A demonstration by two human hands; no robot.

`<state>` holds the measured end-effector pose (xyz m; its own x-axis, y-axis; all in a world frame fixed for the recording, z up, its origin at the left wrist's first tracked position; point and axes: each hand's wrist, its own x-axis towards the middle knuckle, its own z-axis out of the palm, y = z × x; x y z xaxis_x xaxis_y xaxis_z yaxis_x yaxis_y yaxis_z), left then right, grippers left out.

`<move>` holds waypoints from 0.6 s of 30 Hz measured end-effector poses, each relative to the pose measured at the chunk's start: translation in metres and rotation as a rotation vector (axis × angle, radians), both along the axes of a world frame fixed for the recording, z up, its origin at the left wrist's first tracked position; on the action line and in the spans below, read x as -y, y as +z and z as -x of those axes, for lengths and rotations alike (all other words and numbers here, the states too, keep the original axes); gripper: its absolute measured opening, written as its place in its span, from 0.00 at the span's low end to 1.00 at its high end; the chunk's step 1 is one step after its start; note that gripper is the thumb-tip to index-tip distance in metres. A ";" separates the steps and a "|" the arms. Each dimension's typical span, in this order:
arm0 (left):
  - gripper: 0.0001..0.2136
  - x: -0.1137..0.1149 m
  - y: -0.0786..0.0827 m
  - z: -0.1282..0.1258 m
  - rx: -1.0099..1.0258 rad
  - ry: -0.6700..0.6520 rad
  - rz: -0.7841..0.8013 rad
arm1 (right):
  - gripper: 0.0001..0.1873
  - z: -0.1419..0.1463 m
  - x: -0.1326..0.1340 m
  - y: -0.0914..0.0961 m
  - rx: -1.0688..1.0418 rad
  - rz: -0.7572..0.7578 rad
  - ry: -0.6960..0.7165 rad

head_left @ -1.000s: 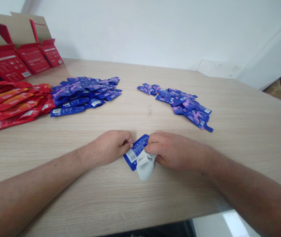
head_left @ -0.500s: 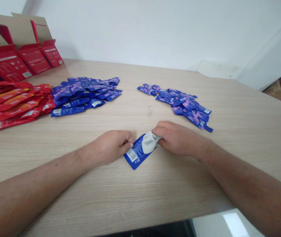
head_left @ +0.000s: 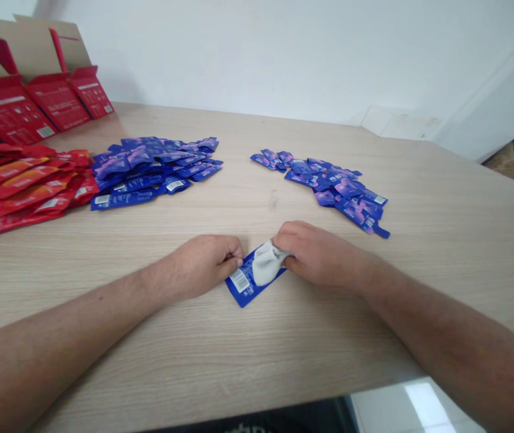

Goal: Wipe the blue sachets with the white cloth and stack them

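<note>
**Hands and held items**

- **Left hand** (head_left: pixel 205 266): clenched, fingers curled, fingertips pinching the upper edge of a blue foil sachet (head_left: pixel 244 287).
- **Right hand** (head_left: pixel 317 255): closed over a bunched white cloth (head_left: pixel 266 263), fingers bearing down on it, the cloth's free part showing just beyond the fingertips.
- **Blue foil sachet:** flat on the tabletop (head_left: pixel 284 355), between the two hands and tilted on the diagonal. Barcode panel (head_left: pixel 239 280) at the end nearest the person. Centre of the face hidden under the cloth; printed text too small to read.
- **White cloth:** resting directly on the sachet's face, touching the right hand.

**Step in hand, by appearance:** cloth pressed to the sachet's face with one hand, sachet pinned at its edge with the other.

**Surroundings**

- **Left blue sachet pile** (head_left: pixel 148 168): loose, overlapping heap ahead of the left hand, barcodes showing on several pieces.
- **Right blue sachet pile** (head_left: pixel 333 189): looser spread ahead of the right hand, purple-pink print on the faces, well apart from the left pile.
- **Red sachets** (head_left: pixel 22 186): overlapping layers at the far left, just beside the left blue pile.
- **Red cartons** (head_left: pixel 11 105): upright row with raised cardboard flaps, at the far left corner of the tabletop.
- **White wall** (head_left: pixel 284 54): behind the tabletop.
</note>
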<state>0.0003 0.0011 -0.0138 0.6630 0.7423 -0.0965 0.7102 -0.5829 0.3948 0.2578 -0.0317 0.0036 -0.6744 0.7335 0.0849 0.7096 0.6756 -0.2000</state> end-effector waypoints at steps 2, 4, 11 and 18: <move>0.08 0.000 0.000 0.000 -0.006 -0.008 -0.008 | 0.05 0.000 0.002 0.001 0.007 0.052 0.033; 0.08 0.000 0.000 0.000 -0.007 -0.013 -0.005 | 0.05 -0.002 0.001 0.002 0.023 0.059 -0.018; 0.08 -0.001 -0.003 0.000 0.011 -0.014 -0.002 | 0.04 0.005 0.005 0.000 0.008 -0.004 -0.007; 0.08 0.000 -0.001 -0.001 0.009 0.010 0.002 | 0.05 0.014 0.013 0.000 0.040 -0.058 -0.090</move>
